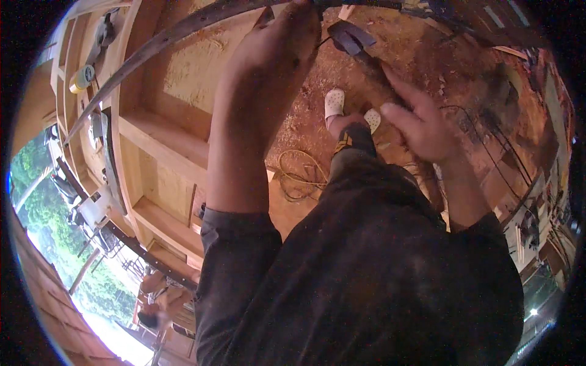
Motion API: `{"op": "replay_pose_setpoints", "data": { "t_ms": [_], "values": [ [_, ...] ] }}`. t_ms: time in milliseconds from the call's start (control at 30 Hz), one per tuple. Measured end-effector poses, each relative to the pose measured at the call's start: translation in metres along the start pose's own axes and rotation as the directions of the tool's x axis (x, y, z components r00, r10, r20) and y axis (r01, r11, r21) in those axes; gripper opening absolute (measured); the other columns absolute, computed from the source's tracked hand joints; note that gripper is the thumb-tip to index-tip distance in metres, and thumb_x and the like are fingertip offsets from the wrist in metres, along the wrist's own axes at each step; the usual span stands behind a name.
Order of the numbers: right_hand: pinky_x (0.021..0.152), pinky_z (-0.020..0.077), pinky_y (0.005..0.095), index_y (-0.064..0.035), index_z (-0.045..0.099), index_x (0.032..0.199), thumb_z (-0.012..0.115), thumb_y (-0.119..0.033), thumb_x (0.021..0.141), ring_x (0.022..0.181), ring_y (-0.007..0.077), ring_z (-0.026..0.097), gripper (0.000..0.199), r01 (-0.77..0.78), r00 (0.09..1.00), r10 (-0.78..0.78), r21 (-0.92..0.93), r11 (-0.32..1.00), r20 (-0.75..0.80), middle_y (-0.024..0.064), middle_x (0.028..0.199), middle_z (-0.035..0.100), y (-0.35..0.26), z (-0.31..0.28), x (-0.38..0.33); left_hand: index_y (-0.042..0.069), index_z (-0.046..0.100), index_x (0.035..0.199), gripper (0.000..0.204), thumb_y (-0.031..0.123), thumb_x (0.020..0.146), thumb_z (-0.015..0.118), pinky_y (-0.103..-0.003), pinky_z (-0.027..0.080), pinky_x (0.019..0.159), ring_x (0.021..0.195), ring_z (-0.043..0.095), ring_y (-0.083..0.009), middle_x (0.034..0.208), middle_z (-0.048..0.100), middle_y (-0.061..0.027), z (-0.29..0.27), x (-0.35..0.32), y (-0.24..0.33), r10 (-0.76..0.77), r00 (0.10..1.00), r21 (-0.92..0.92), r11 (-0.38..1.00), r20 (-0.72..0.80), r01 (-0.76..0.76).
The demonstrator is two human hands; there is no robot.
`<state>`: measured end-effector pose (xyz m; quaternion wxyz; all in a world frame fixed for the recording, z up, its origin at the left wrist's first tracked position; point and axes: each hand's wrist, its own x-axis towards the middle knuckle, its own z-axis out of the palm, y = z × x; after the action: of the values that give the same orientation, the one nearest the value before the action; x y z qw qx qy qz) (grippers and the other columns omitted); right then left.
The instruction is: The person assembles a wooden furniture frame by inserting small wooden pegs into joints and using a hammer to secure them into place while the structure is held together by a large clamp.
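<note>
My right hand (421, 122) is closed around the handle of a hammer (353, 39). The metal head points up and to the left, beside my left hand. My left hand (284, 39) is raised at the top edge with its fingers curled. It is at a long dark strip (165, 39) that bends across the upper left of the view. Its fingertips are mostly hidden, and I cannot make out what is in them. A gap separates the hammer head from my left hand.
On the left stands a pale wooden frame (162, 137) with open compartments. A yellow-and-white round container (82, 79) rests along its far side. A yellow cord (302, 174) lies coiled on the reddish ground, near my white clogs (334, 102). Dark cables (503, 155) run along the right.
</note>
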<state>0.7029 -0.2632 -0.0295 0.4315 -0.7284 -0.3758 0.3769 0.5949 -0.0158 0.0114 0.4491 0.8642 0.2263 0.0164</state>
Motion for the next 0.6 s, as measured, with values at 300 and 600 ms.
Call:
{"op": "replay_pose_setpoints", "data": {
  "t_ms": [300,600],
  "values": [
    [0.110,0.0305,0.0331,0.0037,0.037,0.143,0.055,-0.012,0.093,0.128,0.0211,0.044,0.056,0.045,0.999,-0.044,0.144,0.989,-0.014,0.0127,0.138,0.050,-0.007,0.004,0.005,0.004,0.060,0.102,0.027,0.030,0.096,0.053,-0.033,0.048,0.076,0.080,0.061,-0.0192,0.081,0.064,-0.0114,0.001,-0.006,0.000,-0.024,1.000,-0.034,0.999,0.008,0.024],
    [0.110,0.0306,0.0327,0.0033,0.038,0.143,0.055,-0.013,0.093,0.126,0.0205,0.046,0.055,-0.020,1.000,0.021,0.201,0.979,-0.001,0.0129,0.135,0.052,-0.018,0.005,0.003,0.004,0.060,0.101,0.029,0.031,0.096,0.053,-0.033,0.047,0.076,0.080,0.060,-0.0191,0.081,0.063,-0.0111,0.003,-0.003,-0.007,-0.033,0.999,-0.062,0.997,0.010,0.034]
  ]
}}
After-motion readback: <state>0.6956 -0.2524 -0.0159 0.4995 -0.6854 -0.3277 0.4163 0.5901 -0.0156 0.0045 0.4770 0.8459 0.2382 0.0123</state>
